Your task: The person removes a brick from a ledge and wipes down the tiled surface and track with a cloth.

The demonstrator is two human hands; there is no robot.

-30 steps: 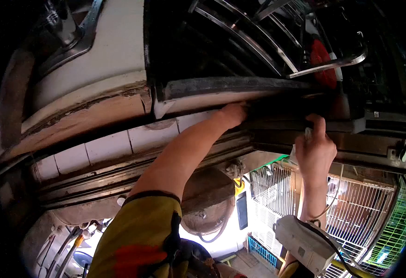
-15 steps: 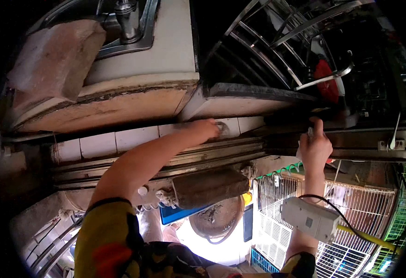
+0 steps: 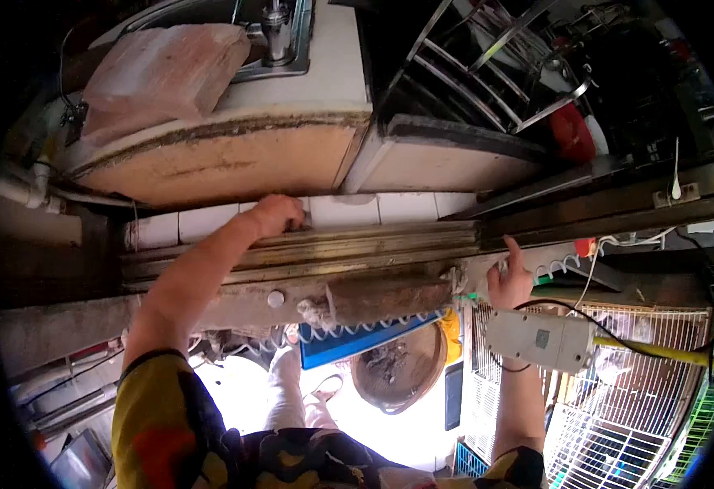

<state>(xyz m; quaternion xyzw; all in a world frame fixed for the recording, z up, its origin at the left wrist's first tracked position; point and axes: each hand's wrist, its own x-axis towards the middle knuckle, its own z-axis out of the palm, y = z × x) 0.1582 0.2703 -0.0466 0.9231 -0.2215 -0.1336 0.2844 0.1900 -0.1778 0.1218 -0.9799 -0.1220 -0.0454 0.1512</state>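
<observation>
My left hand (image 3: pixel 278 215) is closed at the strip of white tiles (image 3: pixel 344 212) below the counter. Something small and greyish shows at its fingertips, too little to name. Just beneath it runs a ridged, grimy ledge (image 3: pixel 373 242). On the right, my right hand (image 3: pixel 510 281) has its index finger stretched upward near the dark metal rail (image 3: pixel 601 213), the other fingers partly bent. I see nothing held in it. Behind that wrist is a pale box (image 3: pixel 540 341) with a black cord and a yellow cable.
A pinkish slab (image 3: pixel 161 69) lies on the counter beside the sink (image 3: pixel 296 57). Metal racks (image 3: pixel 471 81) stand at the upper right. Below the ledge are a brown block (image 3: pixel 389 300), a round basin (image 3: pixel 397 371), a blue panel (image 3: pixel 357 341) and wire cages (image 3: pixel 618 391).
My left hand has moved left along the tiles. My right hand has come down, away from the dark area above the rail. The view has shifted, showing more of the floor.
</observation>
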